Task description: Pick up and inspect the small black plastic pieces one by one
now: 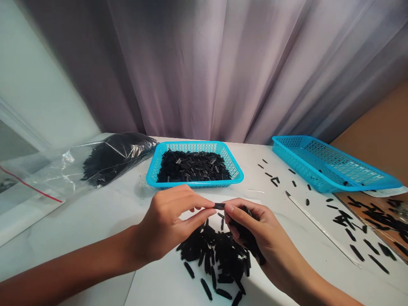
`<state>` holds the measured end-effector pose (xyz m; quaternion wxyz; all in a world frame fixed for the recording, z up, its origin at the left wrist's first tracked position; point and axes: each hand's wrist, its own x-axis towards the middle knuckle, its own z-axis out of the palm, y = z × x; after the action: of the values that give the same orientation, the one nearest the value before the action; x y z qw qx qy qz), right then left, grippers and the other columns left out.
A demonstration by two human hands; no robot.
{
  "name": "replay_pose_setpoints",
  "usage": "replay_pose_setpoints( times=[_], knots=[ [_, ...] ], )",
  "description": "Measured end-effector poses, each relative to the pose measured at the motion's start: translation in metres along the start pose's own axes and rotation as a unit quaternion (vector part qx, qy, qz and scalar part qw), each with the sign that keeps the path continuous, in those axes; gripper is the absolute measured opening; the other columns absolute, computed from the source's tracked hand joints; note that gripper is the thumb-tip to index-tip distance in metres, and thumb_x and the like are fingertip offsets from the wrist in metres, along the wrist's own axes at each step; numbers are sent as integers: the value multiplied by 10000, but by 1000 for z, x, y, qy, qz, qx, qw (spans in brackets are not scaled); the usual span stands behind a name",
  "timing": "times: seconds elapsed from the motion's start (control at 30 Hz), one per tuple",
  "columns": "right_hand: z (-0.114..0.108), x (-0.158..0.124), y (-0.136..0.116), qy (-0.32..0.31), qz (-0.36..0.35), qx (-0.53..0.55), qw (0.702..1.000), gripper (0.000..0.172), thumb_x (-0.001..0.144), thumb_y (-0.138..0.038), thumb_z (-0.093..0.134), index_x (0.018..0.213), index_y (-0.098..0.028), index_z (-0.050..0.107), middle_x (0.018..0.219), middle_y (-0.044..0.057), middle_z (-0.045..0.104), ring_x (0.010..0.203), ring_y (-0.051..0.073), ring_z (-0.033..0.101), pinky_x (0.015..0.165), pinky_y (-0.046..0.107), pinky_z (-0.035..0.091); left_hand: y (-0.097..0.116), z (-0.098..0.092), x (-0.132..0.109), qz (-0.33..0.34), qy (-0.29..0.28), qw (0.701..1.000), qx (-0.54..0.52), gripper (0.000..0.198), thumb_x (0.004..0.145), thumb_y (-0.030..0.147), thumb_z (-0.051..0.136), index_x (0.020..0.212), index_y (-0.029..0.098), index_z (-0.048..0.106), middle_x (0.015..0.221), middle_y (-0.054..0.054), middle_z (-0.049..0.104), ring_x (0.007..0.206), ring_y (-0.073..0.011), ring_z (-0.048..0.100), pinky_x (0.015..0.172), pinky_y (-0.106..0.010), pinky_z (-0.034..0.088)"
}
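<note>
Between the fingertips of both hands is a small black stick-shaped piece (219, 206), lying level. My left hand (174, 216) pinches its left end with thumb and fingers. At the other end, the thumb and forefinger of my right hand (255, 221) grip it, while several more black pieces sit in that palm. Below the hands, a loose pile of black pieces (226, 257) lies on a white sheet (153, 284). Just beyond stands a blue basket (194, 184) filled with similar black pieces. What exactly the pieces are cannot be made out.
A clear zip bag (117, 153) of black pieces lies at the left. At the right, a second blue basket (302, 163) holds a few pieces. Scattered pieces (344, 219) and a thin white pointed tool (321, 229) lie near it. A grey curtain (191, 68) hangs behind the table.
</note>
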<state>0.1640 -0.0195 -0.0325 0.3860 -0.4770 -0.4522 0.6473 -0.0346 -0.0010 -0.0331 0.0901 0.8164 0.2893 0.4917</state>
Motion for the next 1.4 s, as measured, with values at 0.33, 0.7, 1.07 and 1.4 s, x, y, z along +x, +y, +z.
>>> replay_pose_setpoints(
  times=[0.33, 0.7, 1.07, 1.4],
  knots=[
    [0, 0, -2, 25, 4, 7, 1000, 399, 818, -539, 703, 661, -188, 596, 564, -32, 441, 531, 109, 309, 510, 299, 156, 9, -2, 6, -243, -27, 966, -85, 79, 783, 155, 745, 847, 198, 765, 685, 29, 728, 616, -102, 652, 587, -200, 541],
    [-1, -1, -4, 45, -4, 9, 999, 387, 811, -549, 708, 671, -199, 620, 584, -20, 455, 552, 126, 312, 506, 301, 161, 12, -6, 11, -298, -41, 942, -147, 25, 793, 173, 740, 794, 197, 748, 725, 12, 743, 671, -123, 689, 606, -200, 565],
    [-1, 0, -2, 28, -15, -9, 999, 363, 808, -533, 719, 698, -194, 653, 573, -24, 455, 543, 119, 311, 516, 306, 167, 10, -6, 10, -216, -35, 971, -102, 83, 783, 118, 768, 756, 190, 737, 713, 17, 744, 641, -121, 677, 591, -219, 550],
    [1, -3, -3, -21, 31, 51, 998, 379, 827, -498, 709, 654, -179, 599, 541, -34, 436, 528, 106, 273, 511, 300, 144, -1, -13, -3, 115, -48, 991, 49, 218, 851, 23, 675, 1018, 161, 701, 969, -64, 760, 858, -169, 697, 745, -281, 600]
  ],
)
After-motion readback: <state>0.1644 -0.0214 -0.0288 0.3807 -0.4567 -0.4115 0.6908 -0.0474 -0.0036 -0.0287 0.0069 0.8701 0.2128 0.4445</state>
